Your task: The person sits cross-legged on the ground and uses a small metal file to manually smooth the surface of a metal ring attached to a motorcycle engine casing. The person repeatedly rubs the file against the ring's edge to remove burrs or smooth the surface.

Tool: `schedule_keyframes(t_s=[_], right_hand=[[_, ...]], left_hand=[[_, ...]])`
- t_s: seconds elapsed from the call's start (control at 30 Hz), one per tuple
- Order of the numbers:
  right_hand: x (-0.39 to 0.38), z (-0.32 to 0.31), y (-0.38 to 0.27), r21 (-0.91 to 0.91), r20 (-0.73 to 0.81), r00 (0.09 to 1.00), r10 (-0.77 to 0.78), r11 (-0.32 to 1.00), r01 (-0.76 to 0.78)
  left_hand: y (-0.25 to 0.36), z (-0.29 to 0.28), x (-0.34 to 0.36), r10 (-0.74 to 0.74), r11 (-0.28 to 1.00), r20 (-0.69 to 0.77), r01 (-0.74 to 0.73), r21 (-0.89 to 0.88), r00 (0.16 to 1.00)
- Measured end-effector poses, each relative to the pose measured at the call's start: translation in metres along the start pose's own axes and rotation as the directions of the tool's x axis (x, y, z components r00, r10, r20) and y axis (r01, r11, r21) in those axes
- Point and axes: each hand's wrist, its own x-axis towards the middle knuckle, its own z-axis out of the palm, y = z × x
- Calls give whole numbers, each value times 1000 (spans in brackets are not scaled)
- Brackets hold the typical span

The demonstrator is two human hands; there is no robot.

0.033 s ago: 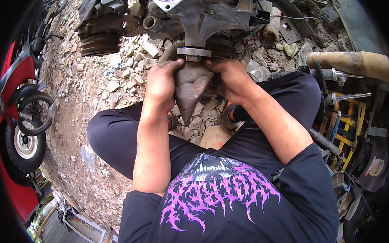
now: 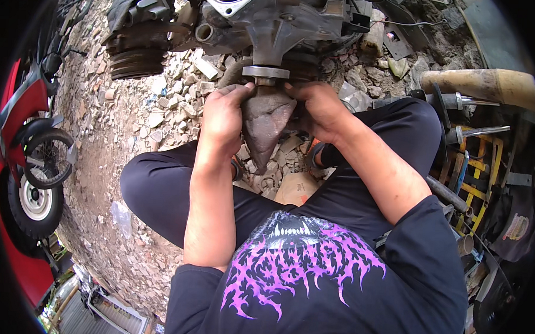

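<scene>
From here I see my left hand (image 2: pixel 224 112) and right hand (image 2: pixel 323 110) grasping a rag (image 2: pixel 267 130) from opposite sides, probably for even support (tip dangling between), a metal ring (image 2: pixel 266 72) just beyond.

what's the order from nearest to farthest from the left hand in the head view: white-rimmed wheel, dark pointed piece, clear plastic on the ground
From the left hand:
1. Dark pointed piece: at the hand, on its right.
2. Clear plastic: on the ground, lower left.
3. White-rimmed wheel: farther off, at far left.

Dirt ground (image 2: pixel 93 167), strewn with broken stones (image 2: pixel 174 102); clear plastic scrap (image 2: pixel 121 218) (crumpled) lying at left.
</scene>
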Motion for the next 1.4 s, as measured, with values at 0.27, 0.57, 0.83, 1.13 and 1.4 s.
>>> schedule_keyframes(t_s=[0.27,0.57,0.83,1.13,1.4], right_hand=[[11,-7,4,-67,-20,999,-26,997,24],[1,-21,8,-396,160,974,-162,893,214],[15,-12,5,-316,144,967,-208,917,244],[14,-14,10,-435,95,954,-283,851,295],[13,-23,11,-651,126,904,-408,654,386]], left_hand=[[10,1,-7,-42,978,-4,42,205,999],[18,-6,-27,27,875,-30,-9,485,999],[11,-5,-6,27,956,-49,-11,294,998],[8,0,-5,42,964,-46,-28,263,998],[7,-2,-11,95,833,-30,-63,550,995]])
